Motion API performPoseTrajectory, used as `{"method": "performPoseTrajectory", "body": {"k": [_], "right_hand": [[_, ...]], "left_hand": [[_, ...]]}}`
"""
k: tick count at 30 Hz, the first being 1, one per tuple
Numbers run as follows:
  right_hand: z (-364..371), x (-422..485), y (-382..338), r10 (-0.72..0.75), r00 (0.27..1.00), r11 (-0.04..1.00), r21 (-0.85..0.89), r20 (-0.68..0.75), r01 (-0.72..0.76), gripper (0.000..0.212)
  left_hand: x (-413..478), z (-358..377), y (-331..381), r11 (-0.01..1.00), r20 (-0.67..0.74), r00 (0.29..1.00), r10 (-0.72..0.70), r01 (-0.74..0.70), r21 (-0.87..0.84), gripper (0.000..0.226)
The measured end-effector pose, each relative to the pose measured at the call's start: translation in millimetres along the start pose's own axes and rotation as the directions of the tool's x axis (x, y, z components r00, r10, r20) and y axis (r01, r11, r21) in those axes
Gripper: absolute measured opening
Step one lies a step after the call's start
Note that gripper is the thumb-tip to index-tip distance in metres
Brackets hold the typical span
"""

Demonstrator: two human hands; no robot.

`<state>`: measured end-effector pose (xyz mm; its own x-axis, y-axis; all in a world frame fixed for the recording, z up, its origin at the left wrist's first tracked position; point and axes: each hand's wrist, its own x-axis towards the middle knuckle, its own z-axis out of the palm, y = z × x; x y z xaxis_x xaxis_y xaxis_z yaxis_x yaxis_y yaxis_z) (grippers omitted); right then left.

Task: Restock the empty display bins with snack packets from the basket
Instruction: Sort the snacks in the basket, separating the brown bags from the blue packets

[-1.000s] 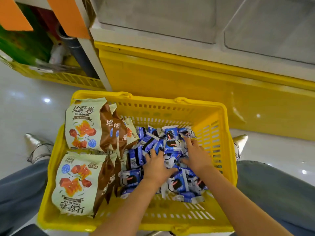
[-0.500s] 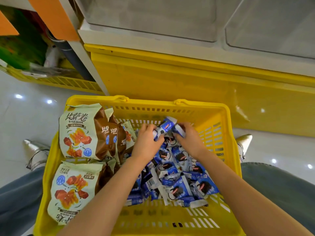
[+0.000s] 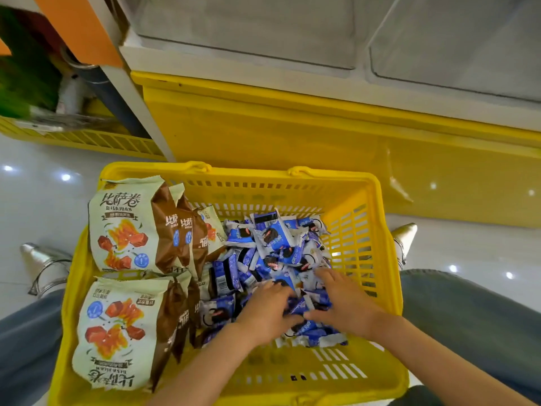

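A yellow plastic basket (image 3: 366, 373) sits on the floor between my knees. Its right half holds a pile of small blue-and-white snack packets (image 3: 272, 235). Large cream-and-brown snack bags (image 3: 123, 230) stand along its left side. Both my hands are down in the near part of the blue pile. My left hand (image 3: 263, 313) curls its fingers into the packets, and my right hand (image 3: 344, 303) lies close beside it with fingers and thumb closed over more packets. Above the basket, two grey display bins (image 3: 248, 24) look empty.
A yellow display base (image 3: 292, 127) stands right behind the basket, under the bins' white ledge. A second yellow crate (image 3: 96, 140) with goods sits at the far left beside a white post. My silver shoes (image 3: 44, 262) flank the basket on the glossy floor.
Half a second ago both hands held packets raised near the basket's far wall. Now they are back at the near side of the pile, pressed together among the packets.
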<state>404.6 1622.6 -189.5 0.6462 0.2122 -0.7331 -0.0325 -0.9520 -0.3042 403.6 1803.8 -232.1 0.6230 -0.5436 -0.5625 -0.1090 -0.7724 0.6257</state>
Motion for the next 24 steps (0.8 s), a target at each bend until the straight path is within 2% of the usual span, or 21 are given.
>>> {"method": "performPoseTrajectory", "body": {"k": [2,4,7,9,12,16,20,24], "right_hand": [[-2,-5,1,-0.003,0.999,1.000,-0.015,0.054,0.004,0.094],[-5,-11,2,0.009,0.998,0.997,-0.072,0.056,-0.005,0.088],[-4,-21,-1,0.029,0.999,0.972,-0.234,0.022,-0.023,0.065],[-5,-25,-1,0.045,0.999,0.970,-0.239,-0.010,-0.046,0.048],[-19,-26,0,0.040,0.996,0.996,-0.083,-0.077,-0.046,0.034],[-50,-12,-3,0.065,0.959,0.966,0.257,-0.275,0.008,0.031],[-79,16,-16,0.128,0.868,0.912,0.400,-0.480,0.086,0.028],[-91,43,-27,0.126,0.850,0.844,0.505,-0.511,0.179,0.031]], "left_hand": [[-2,7,3,1.000,0.048,0.999,-0.007,0.007,0.001,0.058],[-4,10,4,1.000,0.060,0.998,-0.003,0.003,0.002,0.062],[-10,8,3,0.999,0.042,0.999,0.016,-0.014,-0.041,0.057],[-17,7,3,0.998,0.031,0.998,0.046,-0.045,-0.049,0.051],[-24,0,2,0.991,-0.050,0.998,0.029,-0.035,-0.130,0.039],[-18,-30,2,0.938,-0.275,0.959,-0.063,-0.037,-0.343,0.020],[0,-71,-5,0.926,-0.491,0.858,-0.150,-0.051,-0.373,0.031],[25,-99,-15,0.932,-0.479,0.854,-0.204,0.020,-0.362,0.037]]}}
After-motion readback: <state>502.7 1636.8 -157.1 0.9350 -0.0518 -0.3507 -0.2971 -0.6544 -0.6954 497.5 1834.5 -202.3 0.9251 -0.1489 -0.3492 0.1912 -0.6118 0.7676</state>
